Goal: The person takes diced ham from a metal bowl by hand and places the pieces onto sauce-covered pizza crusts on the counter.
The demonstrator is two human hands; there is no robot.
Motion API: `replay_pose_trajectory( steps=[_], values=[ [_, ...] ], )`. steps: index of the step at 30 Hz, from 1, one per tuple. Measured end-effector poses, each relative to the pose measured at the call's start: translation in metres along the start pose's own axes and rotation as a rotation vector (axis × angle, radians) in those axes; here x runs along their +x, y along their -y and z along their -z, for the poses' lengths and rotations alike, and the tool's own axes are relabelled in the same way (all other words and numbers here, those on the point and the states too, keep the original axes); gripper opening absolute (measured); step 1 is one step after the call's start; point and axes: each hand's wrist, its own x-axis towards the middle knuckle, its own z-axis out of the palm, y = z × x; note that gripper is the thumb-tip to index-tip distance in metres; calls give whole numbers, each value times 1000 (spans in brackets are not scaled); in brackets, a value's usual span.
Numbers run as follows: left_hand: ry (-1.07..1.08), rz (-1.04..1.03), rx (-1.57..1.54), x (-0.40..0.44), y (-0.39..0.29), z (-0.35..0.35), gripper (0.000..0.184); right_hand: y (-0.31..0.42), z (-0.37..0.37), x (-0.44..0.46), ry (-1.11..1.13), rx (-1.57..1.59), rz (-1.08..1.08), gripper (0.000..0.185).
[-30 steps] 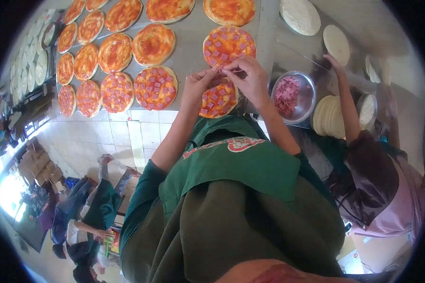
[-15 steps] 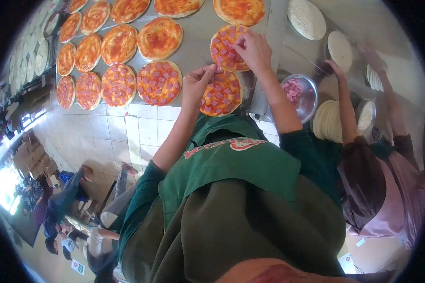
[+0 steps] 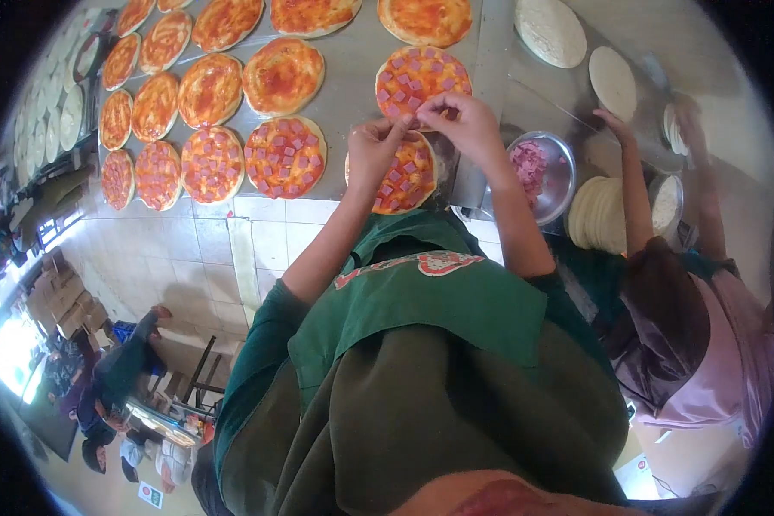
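Note:
My left hand (image 3: 374, 156) is over the upper left of a near pizza (image 3: 404, 179) covered in sauce and pink ham cubes. Its thumb and fingers are pinched; whatever they hold is too small to make out. My right hand (image 3: 469, 131) meets it from the right, fingertips pinched close to the left ones, and its contents are hidden too. Just beyond the fingers lies another pizza (image 3: 421, 76) topped with ham cubes. To the right of my right forearm stands a metal bowl (image 3: 562, 179) with chopped pink ham (image 3: 527, 168) in it.
Rows of sauced pizza bases (image 3: 284, 76) cover the metal table (image 3: 348, 73), several in the near row bearing ham. On the right are plain dough rounds (image 3: 612, 83) and a stack of rounds (image 3: 595, 215). A co-worker's hand (image 3: 615, 126) reaches in there. People are in the background, lower left.
My right hand has drawn back from the farther pizza toward my left hand, and the fingertips now come together above the near pizza. The co-worker's arms have shifted slightly.

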Motion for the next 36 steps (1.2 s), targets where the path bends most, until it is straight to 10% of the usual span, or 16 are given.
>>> replay_pose_trajectory(
  steps=[17, 29, 36],
  values=[
    [54, 29, -232, -29, -6, 39, 39, -32, -1, 63, -444, -515, 273, 18],
    [58, -91, -171, -39, -7, 43, 42, -125, 124, -104, -566, -327, -380, 31],
    [27, -61, -82, -49, -25, 18, 44, -179, 105, -132, -385, -412, -328, 22]
  ],
)
